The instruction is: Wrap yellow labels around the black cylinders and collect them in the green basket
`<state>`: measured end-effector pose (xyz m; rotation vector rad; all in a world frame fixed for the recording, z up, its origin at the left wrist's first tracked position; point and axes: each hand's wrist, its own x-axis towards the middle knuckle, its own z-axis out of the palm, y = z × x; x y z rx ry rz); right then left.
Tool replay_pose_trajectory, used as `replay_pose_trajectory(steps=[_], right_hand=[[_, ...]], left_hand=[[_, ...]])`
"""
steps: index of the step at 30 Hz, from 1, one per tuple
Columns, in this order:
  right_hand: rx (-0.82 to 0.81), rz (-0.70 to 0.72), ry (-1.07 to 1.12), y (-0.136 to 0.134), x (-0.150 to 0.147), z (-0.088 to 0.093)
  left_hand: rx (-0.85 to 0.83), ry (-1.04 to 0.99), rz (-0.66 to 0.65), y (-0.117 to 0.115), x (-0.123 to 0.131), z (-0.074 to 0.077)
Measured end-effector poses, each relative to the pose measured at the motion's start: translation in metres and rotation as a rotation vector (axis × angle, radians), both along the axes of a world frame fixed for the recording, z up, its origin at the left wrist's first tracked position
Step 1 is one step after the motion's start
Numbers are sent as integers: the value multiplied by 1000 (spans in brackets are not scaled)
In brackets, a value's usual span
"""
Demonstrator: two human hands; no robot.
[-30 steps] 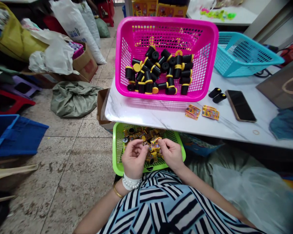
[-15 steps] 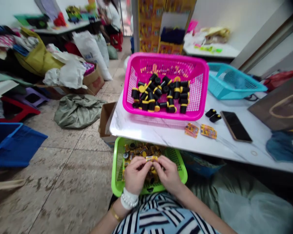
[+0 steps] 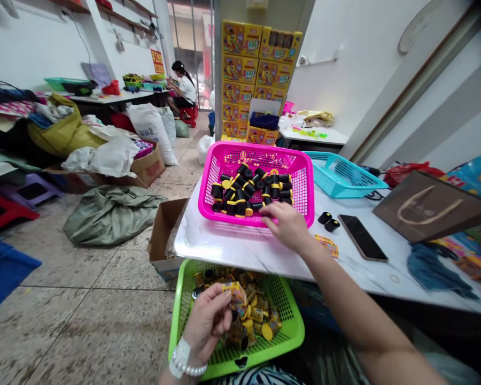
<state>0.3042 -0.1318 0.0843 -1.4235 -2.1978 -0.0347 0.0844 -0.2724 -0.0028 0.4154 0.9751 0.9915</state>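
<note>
My left hand point(image 3: 208, 321) pinches a printed yellow-orange plastic label point(image 3: 234, 295) between thumb and fingers, above a green basket point(image 3: 295, 326). Below it in that basket lie many small cylinders in printed wrap with yellow ends point(image 3: 270, 329). My right hand point(image 3: 285, 224) reaches over the front rim of a pink basket point(image 3: 309, 187). Its thumb and fingertips close on one small black cylinder with a yellow end point(image 3: 258, 206). Several more black-and-yellow cylinders point(image 3: 240, 193) lie piled in the pink basket.
On the white table point(image 3: 208, 243) are flat labels point(image 3: 327, 245), two loose black cylinders point(image 3: 328, 221), a phone point(image 3: 363, 237), a blue basket point(image 3: 344, 179) and a paper bag point(image 3: 428, 208). Yellow boxes point(image 3: 240, 69) are stacked behind. A person point(image 3: 185, 88) sits far back.
My hands were together on a label over the green basket. The right hand has moved up and forward to the pink basket; the left remains low with a label. The view has tilted up.
</note>
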Motion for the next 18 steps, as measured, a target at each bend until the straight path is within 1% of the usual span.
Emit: replay_pose_trajectory(steps=[1,2,4,6,8,10,11,13,14,16,18], right_hand=[[-22,-62,-167,21,1,5],[-65,-80,-318,40,1,8],[-105,-72,-400,68,-1,9],[-125,-49,-418,80,-3,7],[-122,-37,-403,78,0,6],[-95,-25,-278,60,7,8],[-83,-12,-165,46,11,9],[-98,33,134,9,17,10],[-163,84,286,-12,18,9],[-359,198,589,-54,14,1],[-577,245,788,-87,4,-12]], left_hand=[[9,-24,7,2,1,3],[16,-40,13,4,1,5],[25,-57,15,9,1,11],[34,-79,0,15,0,14],[27,-122,-10,20,-2,14],[15,-173,5,24,-5,11],[4,-199,19,25,-6,9],[-26,-245,43,26,-5,4],[-43,-262,48,26,-4,2],[-69,-278,42,25,0,-2],[-88,-277,28,23,6,-4]])
